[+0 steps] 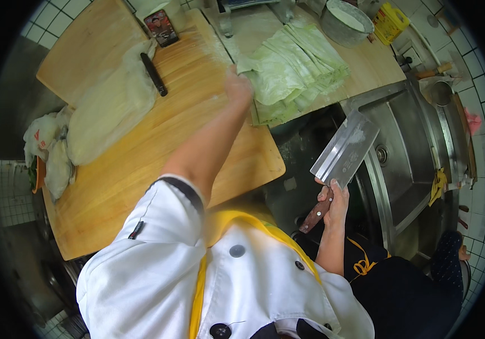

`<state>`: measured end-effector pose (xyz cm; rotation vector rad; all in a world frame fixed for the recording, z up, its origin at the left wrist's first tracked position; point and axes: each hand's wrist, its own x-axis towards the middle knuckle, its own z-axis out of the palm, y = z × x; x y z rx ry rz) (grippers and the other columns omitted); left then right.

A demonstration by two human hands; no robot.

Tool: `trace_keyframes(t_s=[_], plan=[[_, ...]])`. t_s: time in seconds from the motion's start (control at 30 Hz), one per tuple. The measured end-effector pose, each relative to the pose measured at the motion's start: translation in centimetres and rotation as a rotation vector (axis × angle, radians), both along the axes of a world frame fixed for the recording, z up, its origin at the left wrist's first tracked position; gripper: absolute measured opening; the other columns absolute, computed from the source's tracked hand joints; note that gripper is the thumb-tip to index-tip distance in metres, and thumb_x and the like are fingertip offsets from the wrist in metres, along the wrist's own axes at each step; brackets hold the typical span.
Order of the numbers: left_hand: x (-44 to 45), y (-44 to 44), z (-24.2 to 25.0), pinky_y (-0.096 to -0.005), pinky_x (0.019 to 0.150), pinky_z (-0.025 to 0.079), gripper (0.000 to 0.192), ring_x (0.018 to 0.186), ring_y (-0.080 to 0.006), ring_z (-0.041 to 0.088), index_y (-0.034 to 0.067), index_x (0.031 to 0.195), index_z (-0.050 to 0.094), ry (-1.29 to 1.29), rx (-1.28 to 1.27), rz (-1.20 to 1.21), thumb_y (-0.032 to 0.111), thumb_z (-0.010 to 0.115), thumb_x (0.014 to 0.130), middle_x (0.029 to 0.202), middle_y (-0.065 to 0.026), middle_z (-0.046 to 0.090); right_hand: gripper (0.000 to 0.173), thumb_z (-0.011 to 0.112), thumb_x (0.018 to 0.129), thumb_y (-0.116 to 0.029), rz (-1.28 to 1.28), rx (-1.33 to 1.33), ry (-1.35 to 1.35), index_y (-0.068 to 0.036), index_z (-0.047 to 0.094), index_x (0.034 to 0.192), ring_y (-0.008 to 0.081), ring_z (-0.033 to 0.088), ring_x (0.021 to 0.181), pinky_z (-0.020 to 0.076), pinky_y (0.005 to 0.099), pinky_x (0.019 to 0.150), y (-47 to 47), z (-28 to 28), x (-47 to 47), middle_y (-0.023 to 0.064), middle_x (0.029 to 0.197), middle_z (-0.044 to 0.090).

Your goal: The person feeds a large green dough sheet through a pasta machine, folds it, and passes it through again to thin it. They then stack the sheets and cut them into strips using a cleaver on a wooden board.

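In my right hand [336,203] is a Chinese cleaver [346,148], held by its riveted wooden handle with the broad blade pointing up and away from me. White flour smears mark the blade, which is over the gap between the worktop and the sink. My left arm reaches forward across the wooden board. At the near left edge of a folded stack of floured pale-green dough sheets [293,70], my left hand [239,87] has its fingers closed on a sheet's corner; the fingertips are partly hidden.
Plastic-covered pale dough [111,101] lies on the wooden board [183,123], with a dark rod-like tool [154,74] and a phone [161,29] nearby. A metal flour pot [346,23] stands behind the sheets. Right are a steel sink [412,140] and another person in dark clothing [407,292].
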<state>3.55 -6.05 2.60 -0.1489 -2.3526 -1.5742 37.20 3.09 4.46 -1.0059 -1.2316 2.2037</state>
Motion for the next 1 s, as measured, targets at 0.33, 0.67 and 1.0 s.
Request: trace_keyframes(t_s=[0.33,0.67,1.0], plan=[[5.0,-25.5,13.7,-0.0211,0.043,0.037,0.015,0.058,-0.0069,0.051,0.004,0.095,0.059,0.104,0.665,-0.233,0.01,0.046,0.088,0.078,-0.0014,0.058,0.029,0.05,0.088,-0.013,-0.006,0.113,0.08,0.004,0.045,0.11,0.009,0.046,0.052,0.0416,0.022,0.049,-7.5,3.1,-2.3,0.0203,0.089,0.062],[10.6,-65.5,9.6,-0.0183,0.041,0.038,0.015,0.055,-0.0059,0.053,0.003,0.099,0.056,-0.25,0.544,0.02,0.011,0.047,0.09,0.075,-0.002,0.061,0.016,0.054,0.086,-0.01,-0.002,0.096,0.135,-0.002,0.046,0.097,0.013,0.046,0.052,0.0403,0.0264,0.049,-24.9,5.8,-5.1,0.006,0.072,0.052],[14.1,-84.0,-4.4,-0.0298,0.066,0.047,0.026,0.073,-0.0168,0.058,-0.003,0.099,0.058,-0.446,-0.447,0.364,0.017,0.058,0.082,0.083,-0.0086,0.062,0.018,0.051,0.083,-0.007,0.342,0.256,-0.096,0.002,0.048,0.099,0.0113,0.046,0.048,0.0408,0.0247,0.044,-32.3,5.9,-9.9,0.0053,0.071,0.052]])
